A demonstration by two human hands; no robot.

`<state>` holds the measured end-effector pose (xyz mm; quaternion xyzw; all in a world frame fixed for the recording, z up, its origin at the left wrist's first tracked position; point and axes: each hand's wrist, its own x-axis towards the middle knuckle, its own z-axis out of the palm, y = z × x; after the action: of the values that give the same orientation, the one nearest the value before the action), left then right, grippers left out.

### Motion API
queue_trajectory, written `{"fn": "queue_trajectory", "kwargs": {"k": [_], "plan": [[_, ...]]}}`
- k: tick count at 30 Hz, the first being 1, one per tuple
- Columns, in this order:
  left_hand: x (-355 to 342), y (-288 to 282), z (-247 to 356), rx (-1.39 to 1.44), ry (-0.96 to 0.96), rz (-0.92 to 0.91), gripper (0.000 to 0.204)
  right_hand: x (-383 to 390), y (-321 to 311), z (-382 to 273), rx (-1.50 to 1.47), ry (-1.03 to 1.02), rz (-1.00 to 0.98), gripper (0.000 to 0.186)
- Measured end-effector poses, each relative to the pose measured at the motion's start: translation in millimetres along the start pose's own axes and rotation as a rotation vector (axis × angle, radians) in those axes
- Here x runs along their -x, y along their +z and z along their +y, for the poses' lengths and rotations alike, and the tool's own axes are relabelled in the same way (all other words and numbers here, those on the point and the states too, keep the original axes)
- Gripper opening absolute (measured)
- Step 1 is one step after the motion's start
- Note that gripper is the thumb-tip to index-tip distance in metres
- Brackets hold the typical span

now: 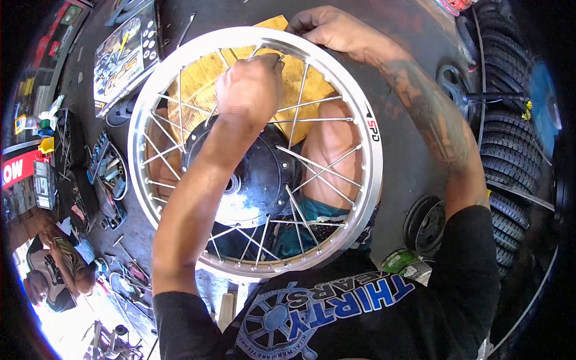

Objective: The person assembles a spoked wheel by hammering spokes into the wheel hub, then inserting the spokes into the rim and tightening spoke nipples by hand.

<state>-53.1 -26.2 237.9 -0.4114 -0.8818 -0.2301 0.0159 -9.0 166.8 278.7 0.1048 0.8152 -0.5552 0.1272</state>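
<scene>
A silver spoked wheel rim (375, 165) lies in front of me over my legs, with a black hub (264, 180) at its middle. Many thin spokes run between hub and rim, some of them crossing. Reaching over the hub, my left hand (249, 90) is closed around a spoke (255, 49) near the rim's far side; its fingertips are partly hidden. My right hand (330, 29) is at the outer far edge of the rim, fingers bent and pressed together. What they pinch, if anything, is hidden. Yellow cardboard (207, 75) shows beneath the wheel.
A printed box (123, 66) and a screwdriver-like tool (186, 30) lie far left. Nearer on the left are a tool tray (108, 171) and a T-handle tool (127, 252). Stacked tyres (507, 150) line the right, near a black round part (423, 225). Another person (66, 264) sits lower left.
</scene>
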Motion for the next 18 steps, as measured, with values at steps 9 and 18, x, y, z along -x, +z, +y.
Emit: {"fn": "queue_trajectory", "kwargs": {"k": [9,18], "plan": [[3.1,0.4,-1.7,0.110,-0.049,0.053,0.021,-9.3,2.0,6.2,-0.056,-0.127,-0.003,0.040],[-0.1,3.0,-1.1,0.061,-0.057,0.074,0.020,-11.7,-1.9,14.5,-0.106,-0.231,-0.087,0.034]]}}
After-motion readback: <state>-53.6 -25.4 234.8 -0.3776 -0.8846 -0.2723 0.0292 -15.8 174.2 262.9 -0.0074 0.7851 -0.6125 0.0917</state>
